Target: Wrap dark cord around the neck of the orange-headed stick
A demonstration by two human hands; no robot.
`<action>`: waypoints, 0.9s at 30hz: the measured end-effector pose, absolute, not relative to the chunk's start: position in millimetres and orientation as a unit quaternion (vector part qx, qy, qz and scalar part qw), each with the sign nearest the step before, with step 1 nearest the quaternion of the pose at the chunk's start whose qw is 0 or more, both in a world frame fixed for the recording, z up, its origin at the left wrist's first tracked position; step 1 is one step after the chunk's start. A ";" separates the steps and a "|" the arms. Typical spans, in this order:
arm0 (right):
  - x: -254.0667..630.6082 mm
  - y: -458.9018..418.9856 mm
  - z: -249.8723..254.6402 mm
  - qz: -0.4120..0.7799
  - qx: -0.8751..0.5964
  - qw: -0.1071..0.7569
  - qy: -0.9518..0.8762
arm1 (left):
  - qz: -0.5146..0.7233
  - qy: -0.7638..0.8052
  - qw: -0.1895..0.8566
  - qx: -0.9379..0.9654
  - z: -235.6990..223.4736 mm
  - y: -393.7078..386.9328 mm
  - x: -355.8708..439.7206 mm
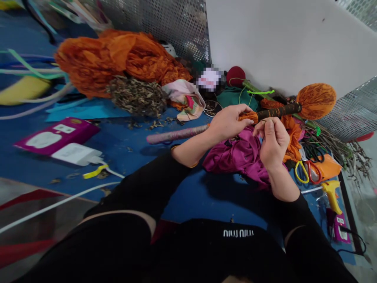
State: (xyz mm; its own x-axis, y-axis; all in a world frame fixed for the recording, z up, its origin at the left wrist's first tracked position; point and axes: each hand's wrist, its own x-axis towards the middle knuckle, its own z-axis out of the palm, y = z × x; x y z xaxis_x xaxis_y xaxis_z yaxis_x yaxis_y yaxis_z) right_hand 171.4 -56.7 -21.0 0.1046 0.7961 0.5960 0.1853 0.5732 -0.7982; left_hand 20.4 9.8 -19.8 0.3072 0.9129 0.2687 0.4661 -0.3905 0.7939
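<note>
My left hand [226,124] is closed around a stick [179,134] that lies slantwise above the table. Its near end is pinkish grey, and orange cloth and a dark brown wrapping [277,112] with thin orange lines cover its farther part. A round bundle of orange patterned cloth [316,101] forms the far tip. Just below the dark wrapping, my right hand [273,137] makes a pinch; what sits between its fingertips is too small to make out. Crumpled magenta cloth [235,155] lies under both hands, and loose orange cloth [293,137] is beside the right one.
On the blue table [188,200] are a large orange cloth heap [118,59], a bag of dried leaves [137,96] and a purple power strip [64,135] with a white plug. Scissors [308,171], a yellow glue gun [332,194] and dry twigs [341,145] lie at the right. A white panel [279,43] stands behind.
</note>
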 end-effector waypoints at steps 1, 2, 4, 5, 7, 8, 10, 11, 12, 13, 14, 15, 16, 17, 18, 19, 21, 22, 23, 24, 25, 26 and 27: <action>176.5 -54.7 -17.5 0.223 -0.380 0.619 -0.650 | 0.349 0.474 0.284 0.757 -17.0 8.3 19.3; 182.1 -52.5 -13.7 0.201 -0.367 0.610 -0.673 | 0.333 0.487 0.266 0.763 -14.4 6.7 18.5; 193.7 -47.7 -7.1 0.163 -0.357 0.594 -0.702 | 0.305 0.505 0.244 0.770 -10.9 3.6 18.5; 199.0 -45.2 -4.8 0.151 -0.360 0.589 -0.707 | 0.297 0.511 0.237 0.771 -10.0 2.2 19.1; 207.3 -40.5 -2.8 0.146 -0.364 0.588 -0.707 | 0.283 0.516 0.231 0.775 -9.8 0.2 20.9; 210.2 -38.3 -3.0 0.150 -0.363 0.589 -0.707 | 0.277 0.516 0.229 0.777 -10.1 -0.5 21.8; 213.8 -34.2 -4.4 0.161 -0.358 0.586 -0.709 | 0.270 0.515 0.228 0.781 -10.8 -1.7 23.0; 214.8 -32.4 -5.2 0.167 -0.354 0.583 -0.712 | 0.269 0.513 0.228 0.782 -10.8 -2.3 23.3; 215.2 -30.7 -6.0 0.173 -0.350 0.580 -0.715 | 0.268 0.512 0.228 0.784 -10.6 -3.0 23.5; 215.4 -29.2 -6.7 0.178 -0.347 0.578 -0.717 | 0.268 0.510 0.228 0.785 -10.3 -3.9 23.6; 215.4 -27.7 -7.3 0.185 -0.343 0.577 -0.718 | 0.267 0.509 0.230 0.785 -9.8 -4.8 23.8; 215.3 -26.4 -7.8 0.191 -0.340 0.577 -0.718 | 0.264 0.509 0.231 0.786 -9.3 -5.8 23.9; 215.2 -25.2 -8.3 0.196 -0.339 0.576 -0.717 | 0.261 0.510 0.232 0.786 -9.0 -6.9 24.2; 215.2 -24.1 -8.8 0.200 -0.340 0.575 -0.716 | 0.257 0.511 0.231 0.787 -8.8 -7.8 24.4; 215.2 -23.1 -9.4 0.203 -0.343 0.572 -0.716 | 0.254 0.512 0.228 0.789 -8.7 -8.7 24.7; 215.4 -22.2 -10.1 0.204 -0.347 0.569 -0.717 | 0.251 0.512 0.224 0.790 -8.9 -9.4 24.9; 216.0 -20.5 -11.5 0.200 -0.357 0.562 -0.719 | 0.247 0.513 0.215 0.793 -9.3 -10.4 25.3; 216.4 -19.7 -12.3 0.196 -0.358 0.561 -0.721 | 0.245 0.514 0.211 0.794 -9.4 -10.8 25.4; 216.7 -19.0 -13.0 0.191 -0.356 0.562 -0.722 | 0.241 0.517 0.208 0.795 -9.4 -11.0 25.6; 217.0 -18.3 -13.8 0.187 -0.352 0.564 -0.723 | 0.237 0.519 0.204 0.795 -9.3 -11.3 25.7; 217.3 -17.6 -14.5 0.183 -0.344 0.567 -0.725 | 0.231 0.521 0.200 0.797 -9.0 -11.6 25.9; 217.5 -16.8 -15.1 0.180 -0.335 0.570 -0.728 | 0.225 0.522 0.197 0.799 -8.6 -12.0 26.2; 217.6 -15.9 -15.7 0.178 -0.326 0.572 -0.731 | 0.219 0.521 0.193 0.802 -8.1 -12.5 26.5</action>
State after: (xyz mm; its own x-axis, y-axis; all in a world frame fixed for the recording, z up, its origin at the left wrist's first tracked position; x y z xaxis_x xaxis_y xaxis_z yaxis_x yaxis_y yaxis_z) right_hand 217.6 -15.9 -15.7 -0.1328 0.6806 0.7205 0.2724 0.7240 -0.6337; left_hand 26.5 -12.5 -8.1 0.3598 0.9208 0.1507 0.7515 -0.3817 0.5381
